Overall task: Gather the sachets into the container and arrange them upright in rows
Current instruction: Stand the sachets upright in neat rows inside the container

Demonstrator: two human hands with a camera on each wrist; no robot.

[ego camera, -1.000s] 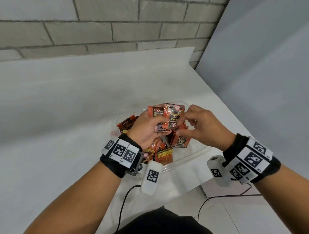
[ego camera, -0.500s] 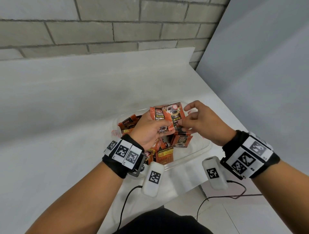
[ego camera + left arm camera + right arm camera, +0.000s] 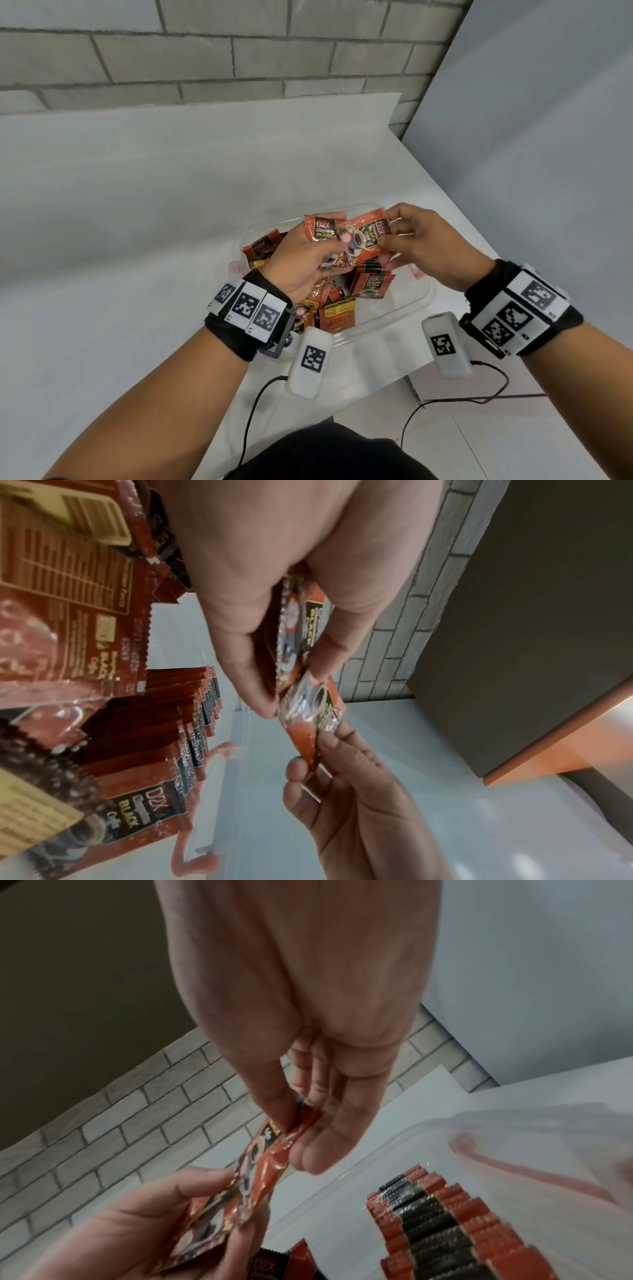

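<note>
A clear plastic container [image 3: 423, 301] sits on the white table. Orange-red coffee sachets fill it: a row stands upright [image 3: 371, 284] [image 3: 445, 1221] on the right, and loose ones lie flat [image 3: 337, 313] at the near left. Above the container my left hand [image 3: 310, 255] grips a small bundle of sachets [image 3: 322, 231] [image 3: 303, 631]. My right hand [image 3: 390, 236] pinches the right end of the top sachet [image 3: 370, 233] [image 3: 270, 1156] between thumb and fingers. That sachet slants out of the bundle, and the left fingers [image 3: 209, 1177] still touch its other end.
The table [image 3: 137, 240] ends just right of the container, with floor [image 3: 513, 445] below. A brick wall [image 3: 239, 51] stands behind and a grey panel [image 3: 548, 171] to the right. Red latches [image 3: 416, 274] stick out from the container's rim. Cables hang from both wrists.
My right hand took hold of the top sachet's end and drew it rightward, so it now slants out of the bundle. The left hand kept its grip and rose slightly.
</note>
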